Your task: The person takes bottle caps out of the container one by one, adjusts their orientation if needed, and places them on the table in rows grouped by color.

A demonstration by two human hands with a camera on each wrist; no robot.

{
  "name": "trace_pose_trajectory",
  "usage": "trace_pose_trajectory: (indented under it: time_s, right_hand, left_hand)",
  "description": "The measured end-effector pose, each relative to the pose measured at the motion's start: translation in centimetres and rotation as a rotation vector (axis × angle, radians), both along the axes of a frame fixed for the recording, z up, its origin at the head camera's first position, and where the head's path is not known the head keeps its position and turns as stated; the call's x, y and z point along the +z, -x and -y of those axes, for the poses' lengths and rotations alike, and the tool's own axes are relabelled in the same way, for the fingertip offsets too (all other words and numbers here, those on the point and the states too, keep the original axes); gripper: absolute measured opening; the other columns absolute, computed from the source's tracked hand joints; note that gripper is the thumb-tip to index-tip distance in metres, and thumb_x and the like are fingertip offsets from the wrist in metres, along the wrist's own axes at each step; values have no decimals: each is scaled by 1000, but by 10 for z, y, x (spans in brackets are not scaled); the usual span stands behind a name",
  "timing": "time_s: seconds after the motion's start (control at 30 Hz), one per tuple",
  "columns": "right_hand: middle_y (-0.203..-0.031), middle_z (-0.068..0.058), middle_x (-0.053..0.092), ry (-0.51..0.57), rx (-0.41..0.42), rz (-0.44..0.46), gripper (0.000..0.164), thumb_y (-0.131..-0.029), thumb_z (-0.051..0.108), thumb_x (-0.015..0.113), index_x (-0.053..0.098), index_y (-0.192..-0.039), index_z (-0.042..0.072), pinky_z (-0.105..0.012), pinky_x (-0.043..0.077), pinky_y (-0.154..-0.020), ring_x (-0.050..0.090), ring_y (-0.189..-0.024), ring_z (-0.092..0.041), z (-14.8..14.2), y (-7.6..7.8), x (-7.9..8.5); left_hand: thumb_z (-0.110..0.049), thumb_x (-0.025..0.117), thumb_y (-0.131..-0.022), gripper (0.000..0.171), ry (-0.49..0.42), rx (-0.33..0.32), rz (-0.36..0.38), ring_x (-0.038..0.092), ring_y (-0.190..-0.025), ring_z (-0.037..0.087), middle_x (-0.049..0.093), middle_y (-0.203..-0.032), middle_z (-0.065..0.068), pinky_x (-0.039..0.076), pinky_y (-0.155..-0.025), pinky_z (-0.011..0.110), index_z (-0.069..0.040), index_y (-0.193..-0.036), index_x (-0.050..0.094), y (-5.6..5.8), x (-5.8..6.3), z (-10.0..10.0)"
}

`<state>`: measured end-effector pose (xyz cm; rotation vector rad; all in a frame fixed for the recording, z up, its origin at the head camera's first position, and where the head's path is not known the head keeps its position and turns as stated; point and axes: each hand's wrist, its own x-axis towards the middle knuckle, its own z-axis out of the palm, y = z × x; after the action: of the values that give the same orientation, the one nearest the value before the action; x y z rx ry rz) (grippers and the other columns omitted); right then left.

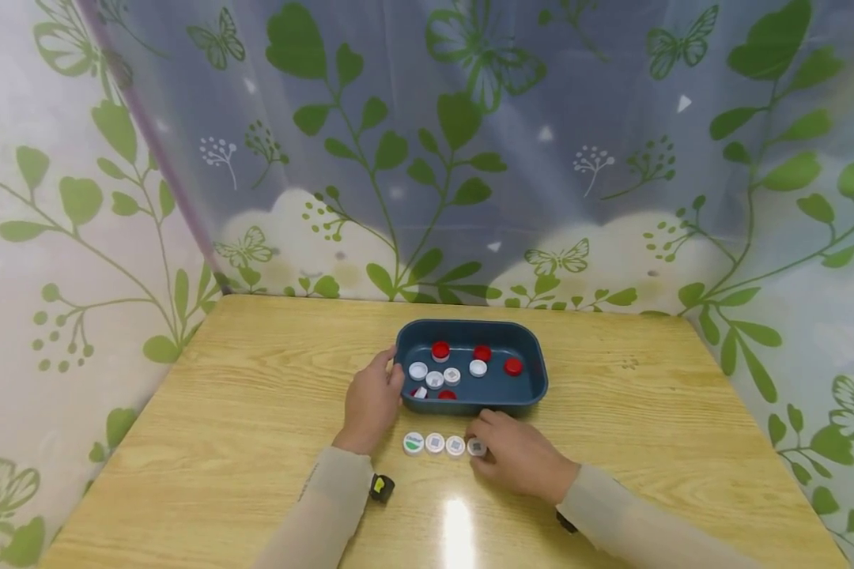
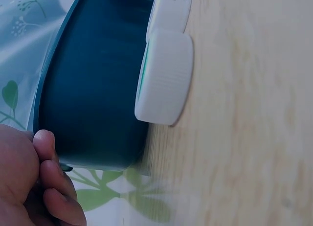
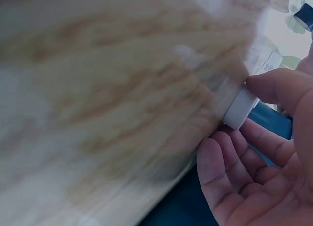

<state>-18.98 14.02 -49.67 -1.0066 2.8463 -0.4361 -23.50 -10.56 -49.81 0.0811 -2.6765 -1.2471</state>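
A dark blue plastic bin (image 1: 501, 407) stands on the wooden table with loose white and red bottle caps inside. My left hand (image 1: 372, 401) grips the bin's left end at the rim; its curled fingers (image 2: 56, 177) show by the bin's corner in the left wrist view. In front of the bin, white bottle caps lie in a row, the leftmost cap (image 1: 413, 443) bearing a green mark. With thumb and finger, my right hand (image 1: 518, 454) pinches the white cap (image 3: 240, 108) at the row's right end, down at the table top.
Inside the bin are red caps (image 1: 513, 367) and white caps (image 1: 417, 371), some lying hollow side up. The wooden table (image 1: 270, 379) extends to both sides. Behind it hangs a curtain (image 1: 583, 197) printed with leaves and butterflies.
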Motion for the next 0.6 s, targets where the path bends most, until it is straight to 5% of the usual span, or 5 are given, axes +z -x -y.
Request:
trace_pose_trajectory:
  time_s: [0.17,0.37,0.47,0.6]
  right_hand:
    - [-97,8,58,-8,10,-15,20,-91,25,76,69,-108,17,-31,53,-79,52,-86,-8,0,-1,2]
    - [-101,4,65,112,51,-175,19,-92,19,74,71,-110,13,-32,54,-83,57,-90,-10,-2,1,24]
    - [-102,2,65,145,19,-237,21,-91,16,76,71,-110,11,-33,55,-83,60,-91,-13,-7,20,40]
    - [-106,-3,64,47,-49,-211,30,-91,18,78,70,-118,8,-36,56,-81,61,-90,-17,-16,56,57]
  left_hand:
    - [-22,54,-106,42,0,3,0,58,-53,10,60,-63,-3,46,-54,30,-10,-146,58,-1,-1,1]
    - [-22,55,-105,42,-1,0,-8,58,-53,10,60,-63,-2,46,-54,30,-9,-145,58,-2,-1,1]
    - [-22,55,-106,42,-5,-1,-13,58,-54,11,60,-63,-2,46,-54,30,-9,-146,58,-1,0,2]
    - [-22,56,-106,42,-7,-4,-11,58,-54,11,60,-65,-2,47,-54,30,-9,-146,58,1,-2,2]
